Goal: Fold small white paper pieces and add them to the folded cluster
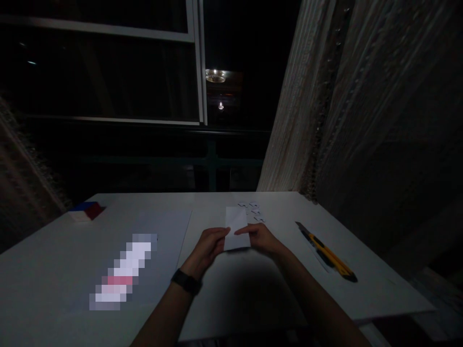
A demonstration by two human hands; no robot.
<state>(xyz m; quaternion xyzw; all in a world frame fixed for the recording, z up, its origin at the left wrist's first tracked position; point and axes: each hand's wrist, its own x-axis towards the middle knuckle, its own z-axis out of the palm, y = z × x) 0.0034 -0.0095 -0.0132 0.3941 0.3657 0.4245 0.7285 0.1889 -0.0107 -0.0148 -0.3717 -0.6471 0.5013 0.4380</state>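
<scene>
A small white sheet of paper is held up above the table between my two hands. My left hand, with a dark watch on its wrist, pinches the paper's left edge with the thumb on top. From the other side my right hand grips the right edge, its thumb or a finger lying across the face of the sheet. The fingers behind the paper are hidden. Just beyond it, several small paper pieces with dark marks lie on the table.
On the white table, a yellow and black utility knife lies at right, blade extended, beside a dark slim object. A larger white sheet, partly pixelated, lies at left. Behind it sits a coloured cube. A curtain hangs at the back right.
</scene>
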